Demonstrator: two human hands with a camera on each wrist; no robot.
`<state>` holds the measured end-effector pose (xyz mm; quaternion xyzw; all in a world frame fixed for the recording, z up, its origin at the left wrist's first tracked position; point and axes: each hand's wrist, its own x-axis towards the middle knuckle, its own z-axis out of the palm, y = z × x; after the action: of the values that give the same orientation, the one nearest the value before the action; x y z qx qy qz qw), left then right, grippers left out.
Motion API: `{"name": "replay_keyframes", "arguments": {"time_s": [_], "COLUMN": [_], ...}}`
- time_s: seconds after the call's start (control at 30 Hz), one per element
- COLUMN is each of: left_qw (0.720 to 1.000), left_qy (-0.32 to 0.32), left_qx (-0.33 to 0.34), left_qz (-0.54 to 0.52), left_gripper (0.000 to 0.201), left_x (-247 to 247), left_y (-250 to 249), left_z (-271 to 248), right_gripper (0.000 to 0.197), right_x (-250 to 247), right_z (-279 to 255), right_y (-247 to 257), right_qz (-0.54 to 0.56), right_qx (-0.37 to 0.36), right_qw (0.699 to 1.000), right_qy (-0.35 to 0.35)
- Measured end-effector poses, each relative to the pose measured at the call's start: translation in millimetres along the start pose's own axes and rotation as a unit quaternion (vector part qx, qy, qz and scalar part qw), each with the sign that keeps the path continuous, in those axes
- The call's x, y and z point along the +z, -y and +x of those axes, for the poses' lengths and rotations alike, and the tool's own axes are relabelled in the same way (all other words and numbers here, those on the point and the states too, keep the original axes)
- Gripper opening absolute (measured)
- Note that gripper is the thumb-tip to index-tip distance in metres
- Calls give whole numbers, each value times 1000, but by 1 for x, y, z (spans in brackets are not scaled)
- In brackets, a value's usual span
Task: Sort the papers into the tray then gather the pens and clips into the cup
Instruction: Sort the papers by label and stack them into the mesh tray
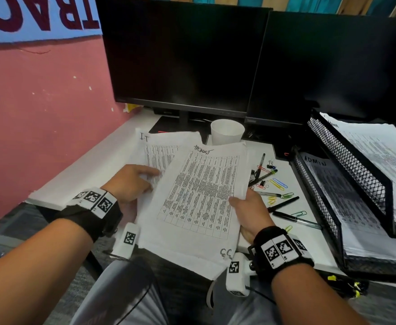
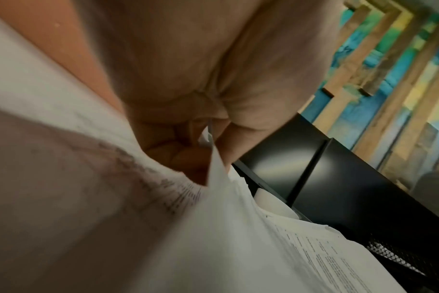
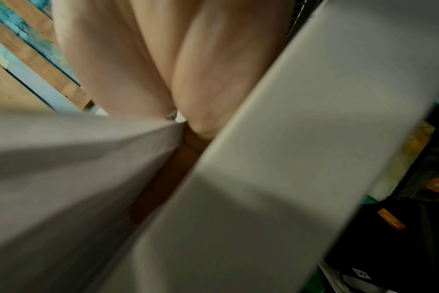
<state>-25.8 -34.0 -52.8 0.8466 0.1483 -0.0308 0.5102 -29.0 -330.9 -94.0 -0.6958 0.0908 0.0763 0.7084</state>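
My right hand (image 1: 248,207) grips the right edge of a printed stack of papers (image 1: 201,191), thumb on top; the stack hangs over the desk's front edge. In the right wrist view the fingers (image 3: 188,150) curl under a white sheet (image 3: 75,168). My left hand (image 1: 133,181) is on a second stack marked "I-T" (image 1: 159,148), which lies partly beneath the first. The left wrist view shows a sheet (image 2: 238,237) pinched between thumb and curled fingers (image 2: 188,156). A white cup (image 1: 227,132) stands behind the papers. Pens (image 1: 283,204) and coloured clips (image 1: 278,184) lie scattered right of my right hand.
A black two-tier mesh tray (image 1: 347,160) stands at the right, with papers in both tiers, the lower one marked "ADMIN". Two dark monitors (image 1: 187,62) fill the back of the desk. A pink wall (image 1: 40,113) borders the left side.
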Motion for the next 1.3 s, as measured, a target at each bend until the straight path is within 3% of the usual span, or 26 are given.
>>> {"name": "replay_keyframes", "arguments": {"time_s": [0.17,0.3,0.47,0.57,0.7,0.77,0.83,0.93,1.07,1.23,1.3], "left_qw": [983,959,943,957,986,990,988,983,983,984,977], "left_qy": [-158,-216,-172,-140,10,56,94,140,126,-42,-52], "left_qx": [95,152,149,159,134,127,124,117,94,-8,-34], "left_qz": [-12,-101,-243,-197,-97,-39,2,32,93,171,202], "left_gripper": [60,53,50,49,48,44,42,38,24,21,32], "left_x": [-45,-94,-114,-88,-39,-19,0,16,15,-21,-35], "left_y": [-23,-37,-38,-32,-12,-10,-12,-17,-23,-6,1], "left_z": [-8,-10,-15,-13,-8,-8,-11,-7,-4,15,18], "right_gripper": [46,45,45,45,33,43,47,32,38,40,41], "right_x": [-1,-1,-1,0,1,0,-1,-4,-6,-7,-7], "right_z": [1,5,6,4,4,5,5,4,7,9,11], "right_y": [-1,-3,-2,1,2,0,0,1,-2,-2,-4], "right_qz": [-3,-10,-28,-12,93,132,130,49,-22,-48,-55], "right_qx": [5,4,10,12,22,36,37,8,-4,0,-3], "right_qw": [1000,1000,1000,1000,995,990,991,998,1000,999,998], "right_qy": [-3,1,-10,-14,-21,-10,12,31,19,8,6]}}
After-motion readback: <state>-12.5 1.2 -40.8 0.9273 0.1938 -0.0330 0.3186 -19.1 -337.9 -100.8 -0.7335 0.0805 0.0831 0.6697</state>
